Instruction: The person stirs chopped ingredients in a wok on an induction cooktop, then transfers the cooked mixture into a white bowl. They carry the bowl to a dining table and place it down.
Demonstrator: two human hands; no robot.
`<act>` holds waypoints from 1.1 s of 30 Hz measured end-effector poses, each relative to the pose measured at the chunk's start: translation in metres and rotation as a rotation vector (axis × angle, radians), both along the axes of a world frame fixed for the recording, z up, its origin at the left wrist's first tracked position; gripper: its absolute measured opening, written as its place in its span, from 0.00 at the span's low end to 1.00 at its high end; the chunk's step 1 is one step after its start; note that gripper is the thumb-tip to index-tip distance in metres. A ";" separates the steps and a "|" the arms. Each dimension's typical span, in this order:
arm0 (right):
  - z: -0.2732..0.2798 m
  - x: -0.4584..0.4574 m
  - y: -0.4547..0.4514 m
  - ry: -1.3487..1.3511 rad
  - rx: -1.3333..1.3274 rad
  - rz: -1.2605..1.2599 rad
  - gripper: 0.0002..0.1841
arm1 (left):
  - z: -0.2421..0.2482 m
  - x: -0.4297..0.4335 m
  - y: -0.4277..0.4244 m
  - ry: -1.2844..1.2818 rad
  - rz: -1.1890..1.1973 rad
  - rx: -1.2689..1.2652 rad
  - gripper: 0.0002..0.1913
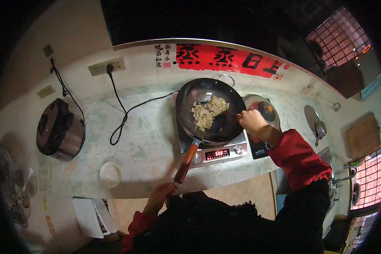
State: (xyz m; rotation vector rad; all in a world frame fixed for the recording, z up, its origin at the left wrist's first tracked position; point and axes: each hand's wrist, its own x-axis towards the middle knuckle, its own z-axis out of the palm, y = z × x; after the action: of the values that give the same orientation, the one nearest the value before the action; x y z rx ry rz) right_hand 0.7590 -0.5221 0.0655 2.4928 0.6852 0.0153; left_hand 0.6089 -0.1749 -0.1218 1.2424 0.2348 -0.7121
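A dark wok [230, 130] sits tilted slightly on a lit induction cooker [238, 157]. Pale chopped food, perhaps egg or fried rice [209, 112], is heaped across the wok's middle. My left hand [160, 195] is closed around the tip of the wok's brown wooden handle [188, 162]. Over the wok's right rim, my right hand [252, 120] grips a thin dark utensil [230, 113] whose far end reaches into the food. The utensil's head is mostly hidden, so its kind is unclear.
Right of the wok stands a lidded pan [274, 111] on a second cooker [257, 152]. A small white bowl [110, 174], a looped power cord [125, 116] and an electric pressure cooker [62, 130] occupy the marble-patterned counter [146, 133]. The range hood's edge [190, 40] hangs above.
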 end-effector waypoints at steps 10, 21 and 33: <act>0.031 -0.023 0.002 0.245 -0.081 0.085 0.09 | 0.007 -0.001 -0.002 0.007 0.051 -0.021 0.14; 0.005 -0.013 0.001 0.153 -0.050 0.005 0.06 | 0.011 0.000 -0.004 0.011 0.004 0.049 0.13; 0.001 -0.002 0.039 0.189 0.013 -0.177 0.08 | 0.004 -0.002 0.000 -0.001 0.033 -0.024 0.12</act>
State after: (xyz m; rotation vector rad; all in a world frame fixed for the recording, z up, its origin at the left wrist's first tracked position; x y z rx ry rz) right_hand 0.7572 -0.4831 0.0669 2.5808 0.5375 -0.2847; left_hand 0.6067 -0.1747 -0.1183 1.2136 0.2451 -0.6840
